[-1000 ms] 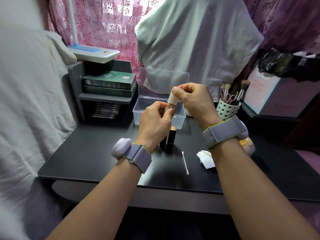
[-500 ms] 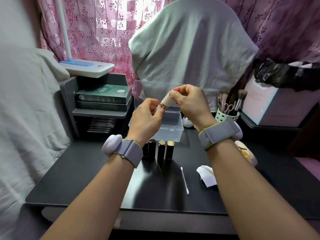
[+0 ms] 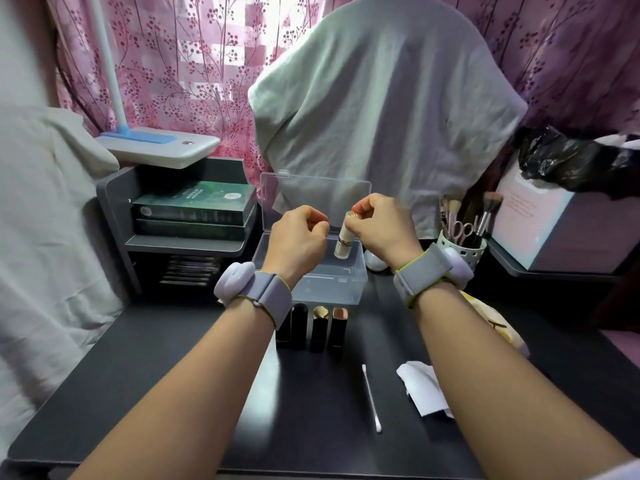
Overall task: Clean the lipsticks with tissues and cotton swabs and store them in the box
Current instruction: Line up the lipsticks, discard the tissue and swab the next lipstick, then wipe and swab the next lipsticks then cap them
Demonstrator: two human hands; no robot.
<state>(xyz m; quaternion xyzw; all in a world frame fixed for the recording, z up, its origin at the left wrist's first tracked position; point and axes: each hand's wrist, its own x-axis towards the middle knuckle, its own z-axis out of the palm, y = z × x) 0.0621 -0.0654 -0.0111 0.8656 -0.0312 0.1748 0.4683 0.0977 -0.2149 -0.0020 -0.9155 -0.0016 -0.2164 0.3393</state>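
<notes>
The desk [image 3: 207, 393] shows a bare dark stretch on its near left, bounded by the front edge; the clear box [image 3: 311, 285] sits open at the back, lid upright, with 3 dark lipsticks [image 3: 317, 327] standing in a row just before its front wall; a cotton swab [image 3: 370, 398] and a tissue [image 3: 420, 386] lie nearer, to the right. The right hand [image 3: 381, 230] pinches the cream lipstick [image 3: 344, 240] by its top end, so the tube hangs below the grip, above the box; its long axis is near upright, base down, slightly tilted. The left hand [image 3: 298, 237] is loosely curled beside it, apart, holding nothing.
</notes>
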